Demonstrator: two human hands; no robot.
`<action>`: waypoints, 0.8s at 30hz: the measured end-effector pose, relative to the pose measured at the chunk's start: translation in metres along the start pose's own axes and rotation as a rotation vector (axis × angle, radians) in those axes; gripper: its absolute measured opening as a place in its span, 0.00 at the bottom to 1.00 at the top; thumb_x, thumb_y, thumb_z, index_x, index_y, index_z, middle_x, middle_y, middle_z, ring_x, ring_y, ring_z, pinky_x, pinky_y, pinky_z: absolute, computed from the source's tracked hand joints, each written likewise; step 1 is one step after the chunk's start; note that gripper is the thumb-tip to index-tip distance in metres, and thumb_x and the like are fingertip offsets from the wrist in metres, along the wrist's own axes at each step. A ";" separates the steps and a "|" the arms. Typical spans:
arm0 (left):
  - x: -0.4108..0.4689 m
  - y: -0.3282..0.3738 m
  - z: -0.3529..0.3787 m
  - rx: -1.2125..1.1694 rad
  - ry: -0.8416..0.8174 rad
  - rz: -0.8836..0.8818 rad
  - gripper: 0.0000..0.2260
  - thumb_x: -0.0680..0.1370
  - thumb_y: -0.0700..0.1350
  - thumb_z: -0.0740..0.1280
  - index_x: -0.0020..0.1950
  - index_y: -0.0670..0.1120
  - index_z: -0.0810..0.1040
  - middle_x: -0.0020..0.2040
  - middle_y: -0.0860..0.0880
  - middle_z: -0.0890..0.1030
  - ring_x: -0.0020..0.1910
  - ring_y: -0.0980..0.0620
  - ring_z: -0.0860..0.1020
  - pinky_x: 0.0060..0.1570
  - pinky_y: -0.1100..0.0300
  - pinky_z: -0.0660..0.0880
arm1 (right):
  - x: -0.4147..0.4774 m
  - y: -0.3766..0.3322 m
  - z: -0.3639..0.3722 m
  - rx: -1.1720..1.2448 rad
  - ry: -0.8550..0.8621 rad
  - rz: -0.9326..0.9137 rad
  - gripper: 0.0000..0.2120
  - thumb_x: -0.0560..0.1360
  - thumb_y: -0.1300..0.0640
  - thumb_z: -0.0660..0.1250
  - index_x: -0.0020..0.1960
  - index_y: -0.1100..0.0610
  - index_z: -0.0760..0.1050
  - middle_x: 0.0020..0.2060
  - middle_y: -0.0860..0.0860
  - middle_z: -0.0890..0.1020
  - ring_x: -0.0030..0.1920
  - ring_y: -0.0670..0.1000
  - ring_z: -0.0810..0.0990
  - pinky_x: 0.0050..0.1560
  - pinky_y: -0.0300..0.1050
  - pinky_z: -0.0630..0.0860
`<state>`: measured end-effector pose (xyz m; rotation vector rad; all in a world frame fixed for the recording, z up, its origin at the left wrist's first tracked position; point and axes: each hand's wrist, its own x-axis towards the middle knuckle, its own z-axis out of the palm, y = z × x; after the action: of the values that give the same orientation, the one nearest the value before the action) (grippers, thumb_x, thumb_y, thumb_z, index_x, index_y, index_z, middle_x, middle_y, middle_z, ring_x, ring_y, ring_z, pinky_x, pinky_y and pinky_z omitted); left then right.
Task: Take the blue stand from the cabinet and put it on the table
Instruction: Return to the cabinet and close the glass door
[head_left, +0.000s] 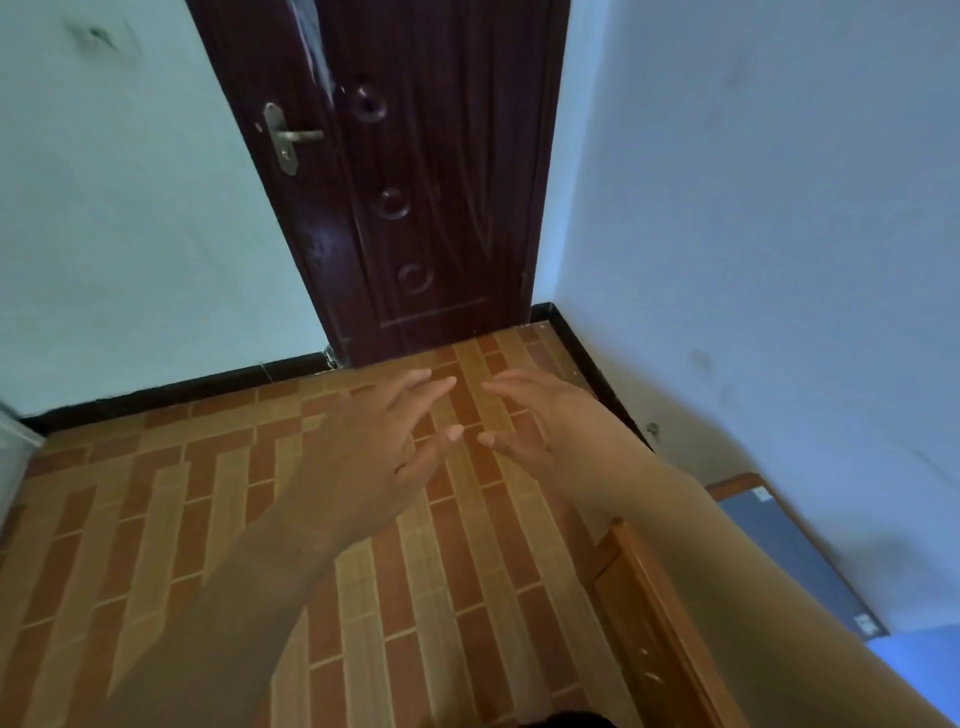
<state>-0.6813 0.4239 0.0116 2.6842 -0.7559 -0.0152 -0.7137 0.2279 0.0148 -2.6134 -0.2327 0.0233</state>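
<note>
We hold both hands out in front of us over the floor (156, 493), and neither one has anything in it. Our left hand (374, 447) has its fingers spread apart, and our right hand (524, 415) is the same, with the fingertips of the two hands near each other but not touching. We cannot see the blue stand anywhere, so we cannot tell where it is. We cannot be sure which thing is the cabinet either. So we think the task is at its very start: we are not yet at the place where the stand is kept. At 4 o'clock there is a brown wooden piece of furniture (654, 613) with a smooth, shiny edge and small round knobs on its front, and a flat dark blue thing (795, 551) lies on top of it by the wall. That may be the cabinet or the bench, but we cannot say. Next we would need to turn and look for the cabinet. The floor is made of long orange and tan tiles in a zigzag. At 12 o'clock stands a dark, glossy wooden door (426, 171) with carved rings and a metal handle (291, 136). The walls (779, 208) are pale and plain, with a few smudges.
</note>
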 end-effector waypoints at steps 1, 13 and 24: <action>-0.005 -0.015 -0.006 0.006 0.011 -0.024 0.29 0.74 0.67 0.43 0.72 0.59 0.60 0.73 0.56 0.63 0.71 0.56 0.62 0.70 0.48 0.61 | 0.011 -0.012 0.006 0.001 -0.017 -0.020 0.25 0.75 0.41 0.60 0.70 0.44 0.60 0.71 0.42 0.63 0.70 0.43 0.61 0.64 0.38 0.56; -0.091 -0.190 -0.073 0.008 0.183 -0.406 0.28 0.75 0.65 0.45 0.69 0.55 0.66 0.69 0.51 0.69 0.65 0.51 0.70 0.63 0.46 0.69 | 0.163 -0.175 0.104 0.017 -0.240 -0.456 0.24 0.74 0.40 0.60 0.69 0.43 0.62 0.69 0.41 0.66 0.68 0.44 0.64 0.67 0.43 0.62; -0.117 -0.338 -0.153 0.078 0.361 -0.701 0.26 0.76 0.63 0.49 0.68 0.52 0.70 0.66 0.52 0.72 0.61 0.51 0.73 0.60 0.49 0.71 | 0.314 -0.331 0.170 0.131 -0.413 -0.816 0.23 0.76 0.44 0.61 0.69 0.49 0.65 0.67 0.46 0.69 0.65 0.46 0.68 0.64 0.44 0.67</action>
<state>-0.5953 0.8028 0.0318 2.7629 0.3074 0.3180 -0.4681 0.6470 0.0392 -2.1765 -1.3604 0.2801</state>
